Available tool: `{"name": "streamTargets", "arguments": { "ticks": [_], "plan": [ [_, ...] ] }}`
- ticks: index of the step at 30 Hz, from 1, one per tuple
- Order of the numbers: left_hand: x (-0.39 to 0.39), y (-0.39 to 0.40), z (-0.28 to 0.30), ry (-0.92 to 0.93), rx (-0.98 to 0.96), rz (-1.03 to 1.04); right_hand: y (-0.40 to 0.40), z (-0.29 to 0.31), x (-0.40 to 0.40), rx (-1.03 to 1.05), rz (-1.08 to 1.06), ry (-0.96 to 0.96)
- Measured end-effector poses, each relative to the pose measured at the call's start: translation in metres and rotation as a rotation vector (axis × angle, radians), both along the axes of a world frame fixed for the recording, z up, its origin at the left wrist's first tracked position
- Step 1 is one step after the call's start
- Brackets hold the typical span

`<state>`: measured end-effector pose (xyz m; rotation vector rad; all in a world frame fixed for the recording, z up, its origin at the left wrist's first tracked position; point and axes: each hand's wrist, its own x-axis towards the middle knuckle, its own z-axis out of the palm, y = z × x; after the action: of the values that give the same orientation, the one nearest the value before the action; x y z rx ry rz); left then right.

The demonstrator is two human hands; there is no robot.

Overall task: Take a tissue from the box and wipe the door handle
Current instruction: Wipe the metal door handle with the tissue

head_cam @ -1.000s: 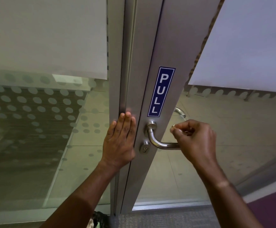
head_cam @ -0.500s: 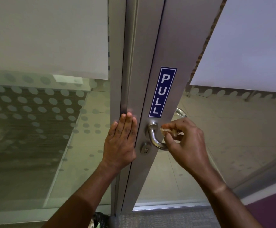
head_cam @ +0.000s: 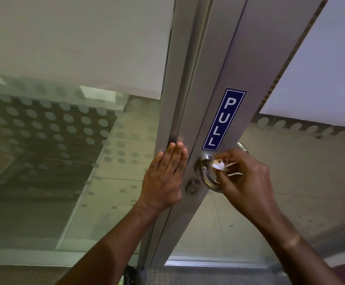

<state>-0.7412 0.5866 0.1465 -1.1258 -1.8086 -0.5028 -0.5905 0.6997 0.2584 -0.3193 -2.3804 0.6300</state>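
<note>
My left hand (head_cam: 165, 177) lay flat and open against the door frame (head_cam: 179, 99), probably to steady the door, while my right hand (head_cam: 243, 182) pinched the tissue (head_cam: 218, 166) against the handle (head_cam: 206, 175) near its curved neck, wiping.

The metal door frame (head_cam: 225, 64) in front of me carries a curved steel door handle (head_cam: 205, 177), a round keyhole (head_cam: 192, 187) just beside it, and a blue PULL sticker (head_cam: 223, 119) above. My left hand (head_cam: 164, 182) lies flat on the frame's edge.
</note>
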Motion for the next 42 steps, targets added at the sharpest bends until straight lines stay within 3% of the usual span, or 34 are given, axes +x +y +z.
{"name": "streamTargets", "arguments": {
  "ticks": [9,20,31,35,39,42],
  "plan": [
    [0.0,-0.001,0.0,-0.002,-0.013,0.007,-0.001,-0.003,-0.006,0.158,0.026,0.03],
    [0.001,-0.003,-0.001,-0.012,-0.047,0.023,-0.014,-0.009,-0.018,0.735,0.018,-0.2],
    [0.0,-0.002,0.0,0.01,-0.042,0.028,-0.019,-0.015,-0.025,0.934,0.114,-0.389],
    [0.0,-0.001,-0.001,0.01,-0.034,0.025,-0.022,-0.02,-0.014,0.735,0.157,-0.327],
    [0.0,0.001,-0.001,0.004,0.003,0.002,-0.016,-0.008,0.015,0.22,0.101,-0.018],
    [0.0,0.001,-0.001,0.006,-0.002,0.004,-0.008,0.001,0.02,0.043,0.007,0.128]
  ]
}}
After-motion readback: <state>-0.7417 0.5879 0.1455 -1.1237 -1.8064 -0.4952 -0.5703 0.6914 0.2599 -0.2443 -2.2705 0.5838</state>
